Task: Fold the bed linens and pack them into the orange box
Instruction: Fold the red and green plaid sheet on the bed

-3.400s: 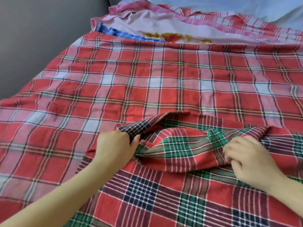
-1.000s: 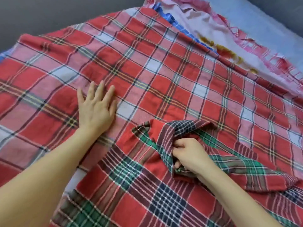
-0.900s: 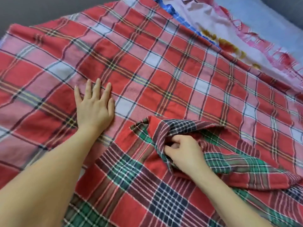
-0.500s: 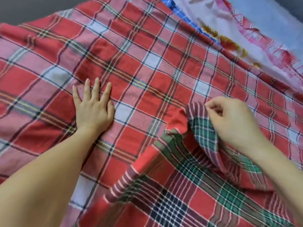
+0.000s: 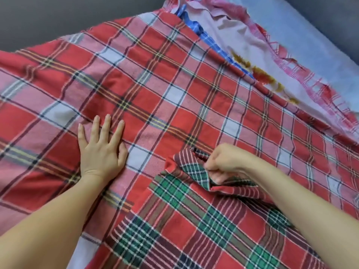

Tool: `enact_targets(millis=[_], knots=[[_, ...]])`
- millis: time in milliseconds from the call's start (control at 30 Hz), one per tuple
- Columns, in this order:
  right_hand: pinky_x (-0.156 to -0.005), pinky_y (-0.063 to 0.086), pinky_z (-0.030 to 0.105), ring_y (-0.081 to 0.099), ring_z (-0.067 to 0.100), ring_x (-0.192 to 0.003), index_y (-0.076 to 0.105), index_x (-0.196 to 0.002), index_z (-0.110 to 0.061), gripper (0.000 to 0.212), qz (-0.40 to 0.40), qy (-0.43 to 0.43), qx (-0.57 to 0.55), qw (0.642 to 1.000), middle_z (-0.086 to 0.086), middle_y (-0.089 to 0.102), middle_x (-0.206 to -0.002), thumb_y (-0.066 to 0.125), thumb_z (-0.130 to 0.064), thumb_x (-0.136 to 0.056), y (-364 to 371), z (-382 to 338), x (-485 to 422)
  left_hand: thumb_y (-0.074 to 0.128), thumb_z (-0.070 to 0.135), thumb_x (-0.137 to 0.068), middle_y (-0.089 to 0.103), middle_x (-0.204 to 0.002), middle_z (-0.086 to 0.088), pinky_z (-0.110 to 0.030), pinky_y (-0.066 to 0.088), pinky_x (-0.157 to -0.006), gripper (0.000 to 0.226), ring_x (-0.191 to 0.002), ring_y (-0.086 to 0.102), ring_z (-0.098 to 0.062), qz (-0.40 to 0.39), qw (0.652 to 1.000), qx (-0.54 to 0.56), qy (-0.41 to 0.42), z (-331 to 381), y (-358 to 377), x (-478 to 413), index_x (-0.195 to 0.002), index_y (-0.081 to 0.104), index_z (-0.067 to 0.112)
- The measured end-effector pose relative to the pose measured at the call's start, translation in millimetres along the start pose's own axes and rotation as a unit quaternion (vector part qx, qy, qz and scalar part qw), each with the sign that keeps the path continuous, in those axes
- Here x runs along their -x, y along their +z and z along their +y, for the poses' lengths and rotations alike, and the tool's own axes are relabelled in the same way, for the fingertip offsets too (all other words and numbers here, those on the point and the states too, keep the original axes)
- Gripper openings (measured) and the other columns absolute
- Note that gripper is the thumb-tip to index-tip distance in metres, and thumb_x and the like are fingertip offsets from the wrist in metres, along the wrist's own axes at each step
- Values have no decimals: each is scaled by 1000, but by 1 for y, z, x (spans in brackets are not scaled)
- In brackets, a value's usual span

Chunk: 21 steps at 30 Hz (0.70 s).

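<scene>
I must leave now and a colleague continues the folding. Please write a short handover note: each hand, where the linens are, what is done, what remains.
Left hand: open, pressed flat on the red-and-white plaid sheet.
Right hand: pinches a turned-up edge of the red-and-green plaid cloth, which lies on the sheet's near side.
A pink fringed cloth lies at the far edge.
Done: no piece looks fully folded.
Left: fold all pieces and pack them; the orange box is not in view.

Left grip (image 5: 101, 152): laid flat, fingers spread, on the red-white plaid sheet (image 5: 165, 78).
Right grip (image 5: 227, 162): a corner of the green-checked cloth (image 5: 194, 220) is pinched.
</scene>
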State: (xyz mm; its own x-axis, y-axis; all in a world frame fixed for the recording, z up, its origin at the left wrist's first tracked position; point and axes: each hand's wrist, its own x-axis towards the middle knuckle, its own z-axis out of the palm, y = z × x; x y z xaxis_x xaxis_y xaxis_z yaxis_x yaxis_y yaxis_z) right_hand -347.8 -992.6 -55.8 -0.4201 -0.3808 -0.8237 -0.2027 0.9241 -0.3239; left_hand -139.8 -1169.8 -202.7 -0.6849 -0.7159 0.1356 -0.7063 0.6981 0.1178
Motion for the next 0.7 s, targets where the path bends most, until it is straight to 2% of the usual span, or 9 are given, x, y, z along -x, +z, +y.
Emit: enact_targets(millis=[100, 200, 233, 267, 333, 367, 500, 567, 700], knots=[[-52, 53, 24, 60, 13, -53, 67, -71, -10, 14, -7, -31, 54, 998, 2, 64, -64, 67, -1, -81, 6, 18, 13, 31, 35, -83, 36, -148, -17, -58, 1, -113, 61, -139, 24, -39, -4, 1000, -1, -2, -1, 0, -1, -141, 43, 19], [-51, 38, 26, 43, 7, -46, 46, -45, -24, 41, 72, -115, 212, 968, -6, 46, -47, 68, -7, -74, 27, 27, 15, 32, 35, -83, 37, -147, -17, -58, 2, -113, 60, -139, 25, -39, -4, 1000, -3, -2, 0, 0, -1, -140, 43, 19], [-53, 37, 26, 42, 7, -49, 45, -45, -25, 40, 100, -140, 239, 955, -6, 44, -49, 65, -8, -75, 34, 30, 14, 32, 35, -83, 37, -147, -17, -58, 2, -112, 60, -139, 25, -39, -3, 1000, -3, -1, 0, 0, -1, -140, 43, 19], [-57, 40, 28, 47, 8, -54, 53, -51, -27, 34, 123, -162, 239, 949, -8, 51, -55, 64, -9, -78, 39, 32, 13, 32, 35, -83, 37, -147, -17, -58, 2, -112, 60, -139, 25, -39, -2, 1000, -5, -1, 0, 0, -1, -140, 43, 19], [-67, 47, 29, 61, 13, -69, 73, -76, -20, 16, 163, -175, 193, 952, -5, 67, -74, 63, -8, -81, 39, 31, 13, 32, 35, -84, 36, -147, -17, -58, 1, -112, 60, -139, 24, -39, -3, 1000, -7, -1, 0, 0, -1, -141, 43, 19], [-70, 47, 26, 64, 16, -74, 75, -83, -16, 16, 190, -178, 175, 949, -1, 71, -80, 62, -6, -81, 34, 29, 14, 32, 35, -84, 36, -148, -17, -58, 1, -113, 60, -139, 24, -39, -4, 1000, -8, -1, 0, 1, -1, -141, 43, 19], [-69, 48, 31, 67, 27, -77, 76, -82, -12, 16, 376, -240, 177, 877, 5, 74, -80, 62, -6, -81, -12, 10, 26, 32, 35, -83, 37, -147, -17, -58, 2, -113, 60, -139, 25, -39, -4, 1000, -10, 1, 0, 1, -1, -140, 44, 18], [-70, 49, 35, 65, 26, -78, 75, -81, -13, 12, 433, -253, 139, 854, 3, 73, -79, 64, -11, -83, -36, 1, 26, 33, 34, -83, 38, -146, -18, -58, 3, -112, 60, -138, 27, -40, 2, 1000, -8, 2, 0, 1, -2, -139, 45, 18], [-65, 44, 34, 54, 18, -63, 69, -75, -11, 16, 369, -226, -14, 901, 0, 60, -64, 62, -15, -89, -44, -4, 1, 32, 35, -83, 39, -145, -19, -58, 3, -112, 60, -137, 28, -41, 5, 1000, -7, 3, 0, 1, -2, -139, 46, 17]])
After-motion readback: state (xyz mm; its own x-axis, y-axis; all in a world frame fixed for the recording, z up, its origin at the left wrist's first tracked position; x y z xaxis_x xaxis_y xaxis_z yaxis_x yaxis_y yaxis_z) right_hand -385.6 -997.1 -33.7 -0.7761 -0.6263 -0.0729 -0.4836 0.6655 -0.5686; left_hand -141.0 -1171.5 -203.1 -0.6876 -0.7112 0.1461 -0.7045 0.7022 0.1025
